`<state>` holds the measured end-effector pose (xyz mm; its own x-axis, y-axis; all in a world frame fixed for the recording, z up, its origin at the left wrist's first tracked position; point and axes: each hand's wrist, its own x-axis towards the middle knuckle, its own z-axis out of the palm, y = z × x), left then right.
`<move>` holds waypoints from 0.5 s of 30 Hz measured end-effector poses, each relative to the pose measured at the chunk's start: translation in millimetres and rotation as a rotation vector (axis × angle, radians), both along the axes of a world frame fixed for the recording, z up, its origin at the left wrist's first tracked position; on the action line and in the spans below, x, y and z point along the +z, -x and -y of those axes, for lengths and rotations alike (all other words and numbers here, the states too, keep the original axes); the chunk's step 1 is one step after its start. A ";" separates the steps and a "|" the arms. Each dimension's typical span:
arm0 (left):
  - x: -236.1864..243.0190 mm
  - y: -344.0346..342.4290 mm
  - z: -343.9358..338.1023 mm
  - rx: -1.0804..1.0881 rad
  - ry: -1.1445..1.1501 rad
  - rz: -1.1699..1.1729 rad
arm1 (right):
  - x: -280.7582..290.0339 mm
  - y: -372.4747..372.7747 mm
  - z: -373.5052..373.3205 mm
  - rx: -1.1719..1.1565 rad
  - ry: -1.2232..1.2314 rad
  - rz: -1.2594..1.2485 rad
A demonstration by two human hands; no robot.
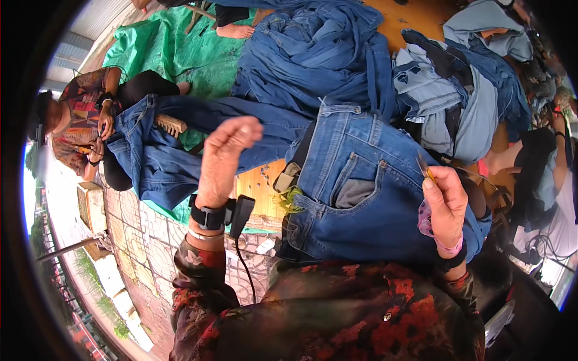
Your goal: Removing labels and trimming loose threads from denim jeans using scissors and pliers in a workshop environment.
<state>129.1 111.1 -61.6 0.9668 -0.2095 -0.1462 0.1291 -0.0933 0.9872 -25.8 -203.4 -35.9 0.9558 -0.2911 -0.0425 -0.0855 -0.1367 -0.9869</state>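
A pair of blue jeans [385, 180] lies across my lap, its waistband toward the upper left and a front pocket with grey lining showing. My right hand [447, 204] is closed on small thread snips [428, 173] with a yellow part, their pointed metal tips up, just over the right side of the jeans. Raised to the left of the jeans and apart from them is my left hand [226, 156]. Its fingers are drawn together and a little blurred; whether a thread is between them is too small to tell. Yellow-green threads [292, 200] hang at the waistband.
A large heap of jeans [313, 54] lies ahead, with lighter denim pieces [445, 96] to its right. At left a co-worker [84, 126] handles another pair of jeans [150, 156] beside a wooden brush [171, 125]. A green tarp [180, 48] covers the ground; a cable [248, 265] hangs from my left wrist.
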 end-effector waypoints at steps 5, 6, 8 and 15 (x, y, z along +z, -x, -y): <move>-18.8 64.7 -7.1 -0.127 0.148 -0.310 | 3.4 -2.3 -4.0 0.044 -0.009 -0.041; -17.7 72.0 -6.6 -0.058 0.158 -0.320 | 5.9 -2.2 -7.2 0.063 0.019 -0.053; -14.5 78.8 -7.7 -0.069 0.060 -0.118 | 10.0 -1.4 -13.9 0.090 0.052 -0.070; 0.7 85.9 19.9 -0.329 -0.054 0.228 | 31.2 -8.0 -41.4 0.352 0.373 -0.028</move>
